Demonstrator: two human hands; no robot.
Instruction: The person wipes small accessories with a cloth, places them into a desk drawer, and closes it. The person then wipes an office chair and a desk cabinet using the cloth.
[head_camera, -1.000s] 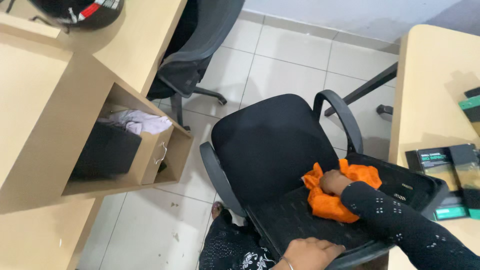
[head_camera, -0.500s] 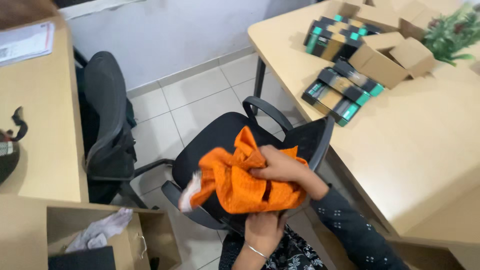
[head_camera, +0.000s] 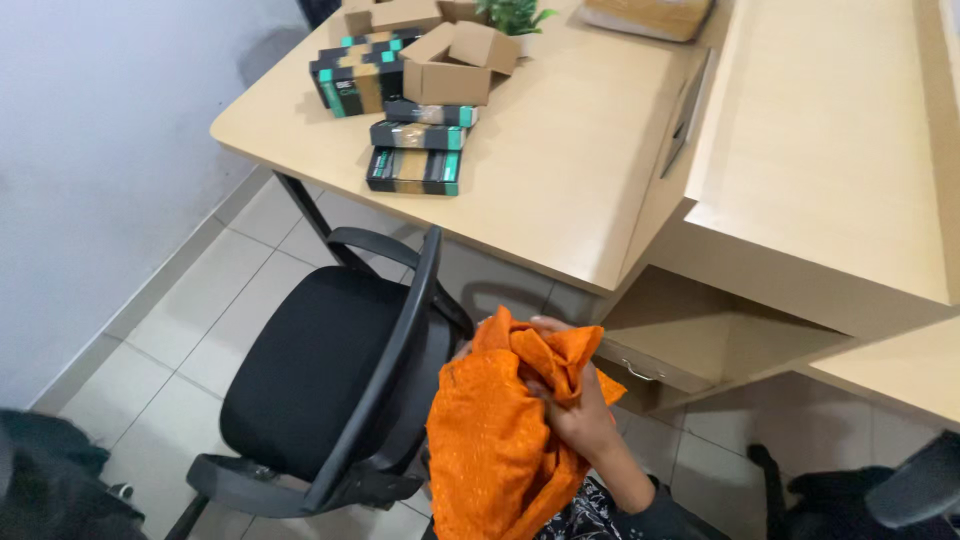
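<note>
One hand of mine shows in the head view, my right hand (head_camera: 578, 412), its fingers curled tight into the bunched top of an orange cloth (head_camera: 505, 440); whether my left hand is on the cloth I cannot tell, since it is out of sight. The cloth is gathered in my fist near its upper folds and hangs down below and to the left of my hand in a loose crumpled mass, held in the air in front of my lap. Just to its left is a black office chair (head_camera: 315, 375), turned side-on, with its backrest edge and armrest close beside the cloth. Above and behind lies the light wooden table (head_camera: 560, 170). On its far left part stands an open cardboard box (head_camera: 458, 62); what is inside it I cannot tell. Around that box lie several flat dark boxes with teal and tan bands (head_camera: 414, 170), some stacked, some single, near the table's edge. A small green plant (head_camera: 512, 14) stands behind the cardboard box. Under the table, to the right of my hand, a drawer unit (head_camera: 690, 350) shows a metal handle.
</note>
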